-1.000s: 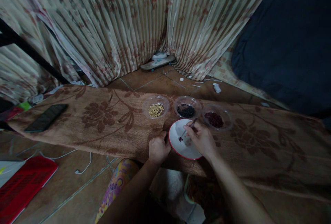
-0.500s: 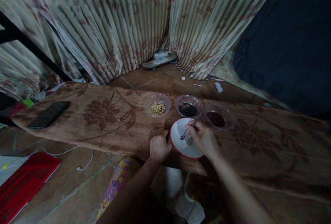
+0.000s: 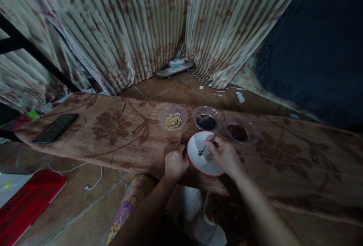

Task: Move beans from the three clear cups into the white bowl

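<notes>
My right hand (image 3: 225,156) reaches over a white plate with a red rim (image 3: 195,164), its fingers pinched round slim metal tweezers (image 3: 210,140). The tips point down at several small dark red beans (image 3: 200,153) on the plate. My left hand (image 3: 176,162) is curled closed on the cloth, against the plate's left rim; its fingertips are hidden. Behind the plate stand three clear plastic bowls: a bowl of yellowish beans (image 3: 172,121), a bowl of black beans (image 3: 207,122) and a bowl of dark red beans (image 3: 237,132).
A brown flowered cloth (image 3: 136,159) covers the long, narrow table. A dark phone (image 3: 55,128) lies at its left end. On the floor are a red basket (image 3: 36,193), a white cable (image 3: 96,181) and a skateboard (image 3: 174,70) by the striped curtains (image 3: 153,22).
The whole view has shifted very slightly. Both hands keep nearly the same places, with the tweezers still over the beans on the plate.
</notes>
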Demonstrator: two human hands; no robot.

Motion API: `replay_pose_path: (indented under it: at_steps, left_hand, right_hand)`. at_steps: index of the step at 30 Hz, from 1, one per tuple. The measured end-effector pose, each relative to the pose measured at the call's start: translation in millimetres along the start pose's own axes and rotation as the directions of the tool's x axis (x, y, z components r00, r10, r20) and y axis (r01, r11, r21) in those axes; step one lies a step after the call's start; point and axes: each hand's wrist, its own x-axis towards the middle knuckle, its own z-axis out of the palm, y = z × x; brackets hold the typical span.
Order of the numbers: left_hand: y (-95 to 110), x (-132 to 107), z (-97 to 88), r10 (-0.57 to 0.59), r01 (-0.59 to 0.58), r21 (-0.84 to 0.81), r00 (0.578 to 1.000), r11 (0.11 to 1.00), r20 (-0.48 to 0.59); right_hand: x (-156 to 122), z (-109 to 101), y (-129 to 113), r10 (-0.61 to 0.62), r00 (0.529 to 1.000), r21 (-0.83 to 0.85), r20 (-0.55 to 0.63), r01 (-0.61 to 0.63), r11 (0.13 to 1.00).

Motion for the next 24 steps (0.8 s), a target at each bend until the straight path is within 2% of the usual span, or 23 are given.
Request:
replay_pose_path:
  at_steps: [13,16,19,21,23,24]
  left_hand:
    - [-4.2,1.4,3.9,0.033,-0.033,-0.003,0.999,0.999,-0.021]
    - [-4.6,1.8,4.1,0.029,-0.029,-0.002,0.999,1.0,-0.021]
    - [-4.2,1.9,3.8,0.032,-0.032,-0.007,0.999,0.999,-0.027]
    - [-3.7,1.8,3.3,0.02,-0.02,-0.006,0.999,1.0,-0.028]
    - [-3.2,1.7,2.8,0.009,-0.009,-0.007,1.0,1.0,-0.027]
    - [-3.2,1.8,2.6,0.01,-0.01,-0.01,1.0,1.0,-0.029]
  right_hand:
    - [-0.2,0.2,0.4,0.016,1.0,0.033,-0.002,-0.016,0.999]
    - [0.1,-0.6,3.5,0.028,0.999,0.09,-0.03,-0.025,0.996]
    - [1.3,-6.3,5.1,0.044,0.993,0.187,-0.109,-0.023,0.982]
    - [3.4,-14.5,6.3,0.07,0.976,0.239,-0.207,-0.019,0.971]
    - [6.7,-26.4,9.6,0.131,0.93,0.305,-0.343,-0.021,0.952]
    - [8.6,-33.4,12.6,0.172,0.892,0.346,-0.417,-0.019,0.938]
